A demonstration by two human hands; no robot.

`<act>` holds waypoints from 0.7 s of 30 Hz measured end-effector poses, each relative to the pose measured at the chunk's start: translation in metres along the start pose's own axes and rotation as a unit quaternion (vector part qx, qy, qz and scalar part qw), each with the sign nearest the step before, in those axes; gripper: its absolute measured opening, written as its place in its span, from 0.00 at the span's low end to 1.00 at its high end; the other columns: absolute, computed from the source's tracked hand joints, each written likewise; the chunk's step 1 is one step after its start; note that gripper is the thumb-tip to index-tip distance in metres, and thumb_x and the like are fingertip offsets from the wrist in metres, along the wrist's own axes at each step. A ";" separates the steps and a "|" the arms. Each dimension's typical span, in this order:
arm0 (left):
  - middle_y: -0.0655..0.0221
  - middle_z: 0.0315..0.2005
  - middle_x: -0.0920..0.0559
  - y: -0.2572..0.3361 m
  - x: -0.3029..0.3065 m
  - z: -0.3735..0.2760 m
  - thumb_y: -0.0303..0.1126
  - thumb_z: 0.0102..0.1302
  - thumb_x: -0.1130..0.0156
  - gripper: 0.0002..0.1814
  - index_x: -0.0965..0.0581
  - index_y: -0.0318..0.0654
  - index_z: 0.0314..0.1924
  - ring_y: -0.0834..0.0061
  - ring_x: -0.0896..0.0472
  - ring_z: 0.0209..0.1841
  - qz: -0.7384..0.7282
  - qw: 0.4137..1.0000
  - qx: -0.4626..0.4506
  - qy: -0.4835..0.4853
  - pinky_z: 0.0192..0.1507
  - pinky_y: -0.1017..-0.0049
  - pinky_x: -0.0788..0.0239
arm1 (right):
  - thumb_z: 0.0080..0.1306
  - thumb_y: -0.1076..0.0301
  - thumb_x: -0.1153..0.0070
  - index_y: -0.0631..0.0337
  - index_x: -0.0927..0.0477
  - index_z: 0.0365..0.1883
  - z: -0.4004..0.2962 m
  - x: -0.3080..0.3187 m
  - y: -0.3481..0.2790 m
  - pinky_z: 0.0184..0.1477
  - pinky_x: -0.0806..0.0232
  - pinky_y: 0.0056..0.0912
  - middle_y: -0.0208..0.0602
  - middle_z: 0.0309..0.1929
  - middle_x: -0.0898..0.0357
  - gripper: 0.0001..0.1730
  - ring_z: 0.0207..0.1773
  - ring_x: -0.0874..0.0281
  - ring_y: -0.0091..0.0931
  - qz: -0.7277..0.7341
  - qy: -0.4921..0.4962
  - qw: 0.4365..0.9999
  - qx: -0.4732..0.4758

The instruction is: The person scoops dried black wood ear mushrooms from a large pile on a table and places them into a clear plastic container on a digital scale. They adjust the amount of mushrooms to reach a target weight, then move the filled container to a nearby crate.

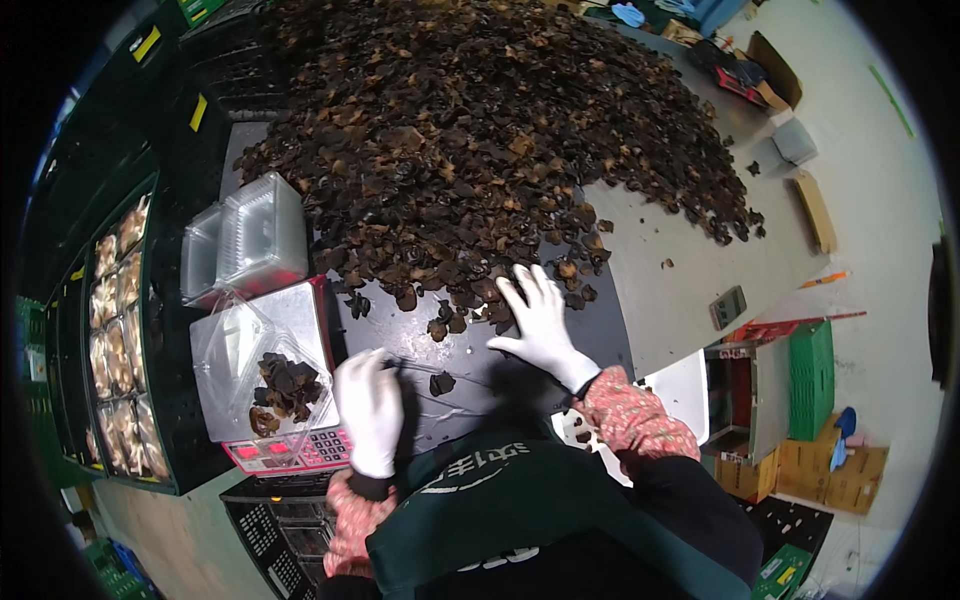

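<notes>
A large heap of dark brown wood ear mushrooms (465,150) covers the far part of the table. At its near edge my right hand (536,319), in a white glove, has its fingers spread, the tips at the outermost pieces. My left hand (367,409), also gloved in white, is beside the right edge of a red digital scale (326,448); its fingers are partly hidden. On the scale's metal plate, a transparent plastic tray (238,360) holds a small cluster of wood ear pieces (289,386). A single loose piece (442,383) lies on the dark tabletop between my hands.
Nested transparent plastic trays (259,232) stand behind the scale. To the left, a dark crate (161,420) contains several wrapped packs (116,352). A small grey device (727,307) lies on the grey table surface (652,300) at right. Stacked green crates (810,379) stand beyond it.
</notes>
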State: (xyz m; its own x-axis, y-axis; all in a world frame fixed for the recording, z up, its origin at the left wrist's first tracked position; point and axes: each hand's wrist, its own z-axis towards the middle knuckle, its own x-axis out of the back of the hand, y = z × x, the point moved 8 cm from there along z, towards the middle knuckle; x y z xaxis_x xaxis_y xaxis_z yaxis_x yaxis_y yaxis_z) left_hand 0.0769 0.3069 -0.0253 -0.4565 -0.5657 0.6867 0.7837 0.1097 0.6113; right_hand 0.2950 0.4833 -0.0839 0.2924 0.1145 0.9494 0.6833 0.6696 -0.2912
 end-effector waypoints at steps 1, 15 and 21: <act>0.55 0.55 0.22 0.006 -0.033 0.001 0.28 0.61 0.35 0.23 0.24 0.37 0.58 0.54 0.24 0.57 -0.005 0.999 -0.001 -0.041 0.60 0.63 0.31 | 0.48 0.36 0.28 0.51 0.42 0.77 -0.007 -0.010 0.015 0.76 0.65 0.65 0.52 0.79 0.57 0.62 0.81 0.67 0.54 -0.018 -0.033 0.999 -0.013; 0.60 0.63 0.29 -0.015 -0.186 0.120 0.25 0.60 0.37 0.32 0.30 0.49 0.65 0.52 0.16 0.39 0.107 0.977 0.007 -0.187 0.40 0.60 0.21 | 0.52 0.51 0.27 0.40 0.27 0.66 0.134 -0.036 0.015 0.56 0.31 0.57 0.43 0.74 0.40 0.41 0.69 0.37 0.47 -0.042 -0.041 0.989 0.138; 0.61 0.48 0.23 -0.003 -0.175 0.080 0.28 0.63 0.37 0.07 0.21 0.45 0.41 0.56 0.17 0.37 0.090 0.981 -0.007 -0.174 0.37 0.63 0.23 | 0.59 0.67 0.41 0.45 0.20 0.47 0.078 -0.036 0.032 0.39 0.22 0.33 0.27 0.46 0.26 0.15 0.49 0.25 0.30 0.062 0.025 0.985 0.160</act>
State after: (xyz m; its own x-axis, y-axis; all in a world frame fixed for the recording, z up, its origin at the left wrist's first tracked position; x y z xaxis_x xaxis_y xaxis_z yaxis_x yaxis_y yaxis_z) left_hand 0.1205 0.4713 -0.1158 -0.4249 -0.2255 0.8767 0.8689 0.1703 0.4649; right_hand 0.2540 0.5579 -0.1183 0.3982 0.1784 0.8998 0.3971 0.8507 -0.3444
